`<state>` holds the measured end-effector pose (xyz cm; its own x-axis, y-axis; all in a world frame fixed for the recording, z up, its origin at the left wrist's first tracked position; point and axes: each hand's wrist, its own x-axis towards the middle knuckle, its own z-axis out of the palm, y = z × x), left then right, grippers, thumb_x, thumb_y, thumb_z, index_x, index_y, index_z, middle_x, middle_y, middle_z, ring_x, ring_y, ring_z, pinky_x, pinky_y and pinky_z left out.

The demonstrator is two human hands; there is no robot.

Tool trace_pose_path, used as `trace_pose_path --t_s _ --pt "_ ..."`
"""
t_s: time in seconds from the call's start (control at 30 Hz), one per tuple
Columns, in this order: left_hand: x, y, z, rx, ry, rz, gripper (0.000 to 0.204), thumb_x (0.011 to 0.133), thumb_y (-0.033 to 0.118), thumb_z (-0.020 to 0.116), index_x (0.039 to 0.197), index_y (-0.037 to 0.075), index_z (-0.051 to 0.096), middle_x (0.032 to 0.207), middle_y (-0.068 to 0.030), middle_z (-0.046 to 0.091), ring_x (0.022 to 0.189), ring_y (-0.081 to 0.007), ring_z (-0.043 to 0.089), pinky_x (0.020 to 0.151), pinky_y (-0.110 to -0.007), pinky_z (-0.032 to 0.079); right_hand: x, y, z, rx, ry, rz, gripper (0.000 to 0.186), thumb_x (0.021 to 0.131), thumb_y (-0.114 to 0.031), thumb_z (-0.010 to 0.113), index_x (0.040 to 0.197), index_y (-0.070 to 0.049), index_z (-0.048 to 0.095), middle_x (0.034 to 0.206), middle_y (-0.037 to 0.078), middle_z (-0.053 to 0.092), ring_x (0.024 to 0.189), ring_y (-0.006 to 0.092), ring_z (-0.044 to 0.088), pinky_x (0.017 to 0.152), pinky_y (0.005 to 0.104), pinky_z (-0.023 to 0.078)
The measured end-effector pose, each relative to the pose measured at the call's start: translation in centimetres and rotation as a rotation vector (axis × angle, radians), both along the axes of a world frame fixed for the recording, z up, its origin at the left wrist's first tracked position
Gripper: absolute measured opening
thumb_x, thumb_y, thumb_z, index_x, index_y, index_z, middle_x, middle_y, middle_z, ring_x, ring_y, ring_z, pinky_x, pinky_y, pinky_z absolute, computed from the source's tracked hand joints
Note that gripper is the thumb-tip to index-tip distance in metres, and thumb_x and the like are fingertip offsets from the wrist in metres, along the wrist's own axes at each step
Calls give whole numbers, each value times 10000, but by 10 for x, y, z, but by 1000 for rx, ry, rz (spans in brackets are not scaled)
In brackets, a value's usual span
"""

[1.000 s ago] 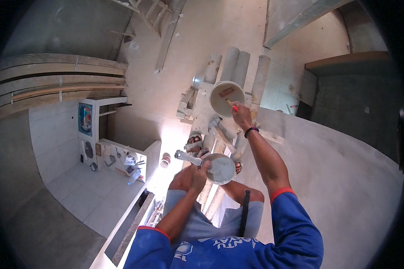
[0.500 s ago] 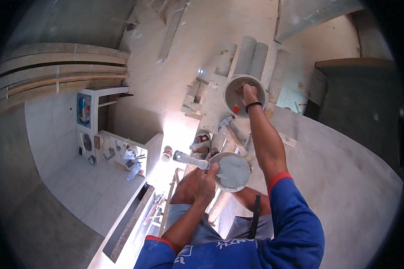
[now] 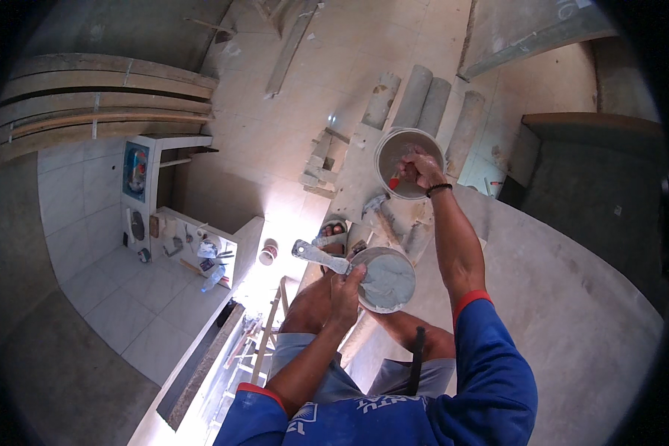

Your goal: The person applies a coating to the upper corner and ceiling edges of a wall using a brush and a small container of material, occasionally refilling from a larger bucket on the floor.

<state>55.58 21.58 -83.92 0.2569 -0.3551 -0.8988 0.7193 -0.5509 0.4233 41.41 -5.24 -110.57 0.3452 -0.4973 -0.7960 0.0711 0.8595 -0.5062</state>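
Note:
My left hand [image 3: 346, 293] grips a round container of grey paste [image 3: 385, 281] at its left side, together with a putty knife [image 3: 316, 256] whose coated handle sticks out to the left. Above it, my right hand [image 3: 424, 167] is down inside a round bucket [image 3: 385, 192] of cloudy liquid, fingers curled round a small brush [image 3: 395, 181] with a red part. The bucket stands on a wooden board [image 3: 353, 186], with a hammer [image 3: 383, 215] just below it. My sandalled foot shows below left of the board.
Concrete-coated tubes [image 3: 412, 97] and scrap wood blocks [image 3: 316, 167] lie around the bucket. A tiled niche with a cluttered counter [image 3: 189, 234] is at left, long planks [image 3: 104, 100] above it. A small cup [image 3: 268, 251], bright gap and sticks lie beside my left knee. A concrete surface [image 3: 557, 297] is at right.
My right hand has gone down into the bucket with the brush and now sits slightly further right within it. My left hand and paste container have shifted slightly right and down in the view.

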Motion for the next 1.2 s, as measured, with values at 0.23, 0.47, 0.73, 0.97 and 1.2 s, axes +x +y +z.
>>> trace_pose_path --t_s 0.23,0.47,0.73,0.97,1.2 --pt "3 7 -10 -187 -183 -399 550 902 276 603 1271 -110 471 1153 -155 601 1060 -232 578 956 -332 444 -38 -5 -122 -1224 1144 1460 231 878 -173 543 979 -35 698 920 196 700 870 325 687 774 409 545" --pt "2 6 -4 -22 -16 63 502 899 194 625 1276 -104 481 1220 -153 571 1130 -225 545 1001 -330 409 28 19 -57 -714 1014 1186 412 819 -307 602 1091 -6 672 1126 216 662 1038 343 651 902 436 512" --pt "0 -2 0 37 -53 -103 603 866 260 665 1264 -137 447 1239 -192 524 1147 -281 512 1025 -360 379 18 0 -23 -1058 1171 1784 209 788 -138 621 924 -19 725 1058 232 673 993 412 647 915 454 501" --pt "-4 31 -59 -57 -42 -154 683 873 366 653 1330 -60 376 1273 -214 517 1161 -325 549 980 -417 462 9 6 -7 -826 957 1065 283 790 -131 593 1003 45 653 1006 281 660 976 413 646 852 464 526" --pt "-3 43 -93 -103 -45 -143 552 851 327 695 1227 -6 465 1124 -140 593 943 -276 656 689 -406 580 4 11 44 -847 757 1070 570 824 -126 572 1363 -5 429 959 301 648 939 463 631 830 520 517"
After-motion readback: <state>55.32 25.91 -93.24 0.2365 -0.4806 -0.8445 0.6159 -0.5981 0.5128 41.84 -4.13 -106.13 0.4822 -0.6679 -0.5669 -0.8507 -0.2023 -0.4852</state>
